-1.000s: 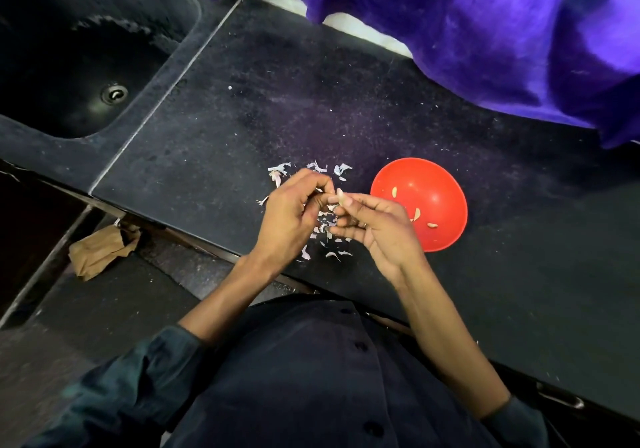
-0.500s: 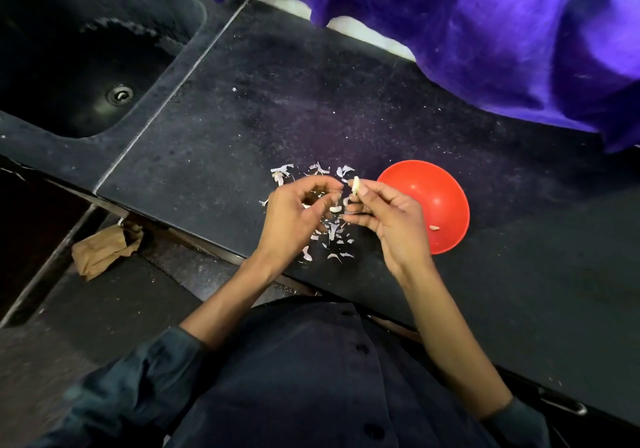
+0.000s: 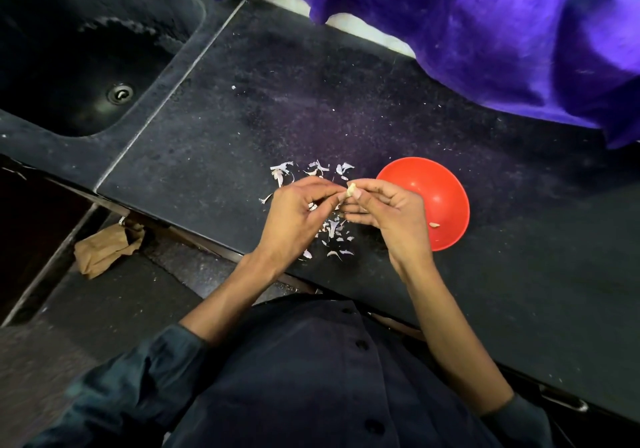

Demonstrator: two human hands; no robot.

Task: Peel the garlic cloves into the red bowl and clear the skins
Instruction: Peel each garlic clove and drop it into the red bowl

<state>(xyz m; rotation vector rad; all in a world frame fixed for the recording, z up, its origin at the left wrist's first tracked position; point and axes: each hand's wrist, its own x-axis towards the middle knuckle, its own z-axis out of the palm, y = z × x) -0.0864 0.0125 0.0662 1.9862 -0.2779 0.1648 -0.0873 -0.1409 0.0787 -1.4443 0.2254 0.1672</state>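
Sink: a dark basin is set into the counter at the far left, with a round metal drain at its bottom.
Floor: a crumpled brown paper lies below the counter edge, on the left.
Counter: a black, speckled surface, dusty, with small white crumbs on it.
Back: a purple cloth hangs over the far edge of the counter, on the right side.
Skins: pale garlic skins lie scattered on the counter, some beyond the hands and some under them.
Left hand: the left hand is closed in a pinch; its fingertips touch the garlic clove.
Clove: held up between both hands, just left of the bowl rim, above the counter.
Right hand: the right hand grips the clove between thumb and fingers, and it partly covers the bowl.
Bowl: the red bowl stands on the counter at the right; one peeled piece is visible inside.
Change: half a second ago the hands were a little apart with the clove only in the right hand; now the left fingertips have come to the clove. The bowl and the skins have not moved.
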